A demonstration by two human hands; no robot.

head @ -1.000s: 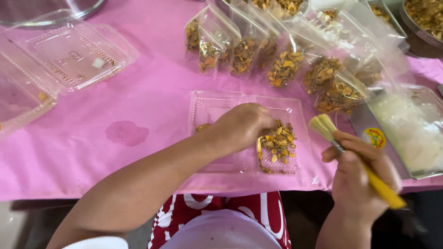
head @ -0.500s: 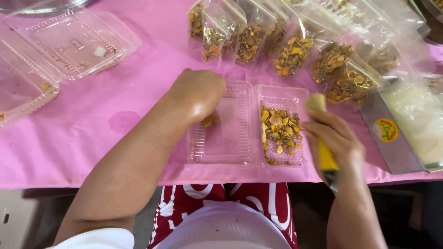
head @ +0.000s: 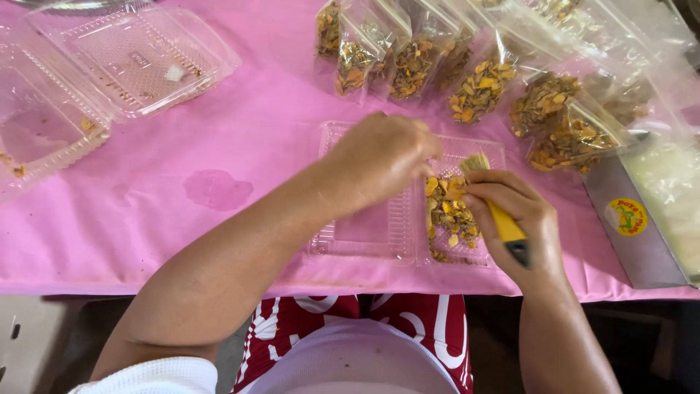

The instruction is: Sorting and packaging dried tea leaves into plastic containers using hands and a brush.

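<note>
The left hand (head: 379,157) hovers curled over the middle of an open clear clamshell container (head: 364,233) lying flat on the pink worktop (head: 219,146); its fingers are bunched downward as if pinching, but whether anything sits between them I cannot tell from here. The right hand (head: 514,219) is wrapped firmly round a small brush (head: 499,211) with a yellow handle, the pale bristles pointing away from the person and resting at the far edge of the container's right half. That right half holds a heap of dried yellow and brown pieces (head: 448,211), while the left half looks almost bare. Just beyond the container stands a crowded row of clear plastic bags (head: 481,80) filled with the same dried bits, leaning close against one another and hemming in the far side of the work. To the right, close beside the brush hand, lies a grey metal tray (head: 634,241) with a round yellow sticker, and a bag of pale white material rests on it. Well off to the left sit two more empty clamshell containers (head: 138,58), holding only crumbs. A darker damp-looking patch (head: 217,188) marks the pink cover near the left forearm.
</note>
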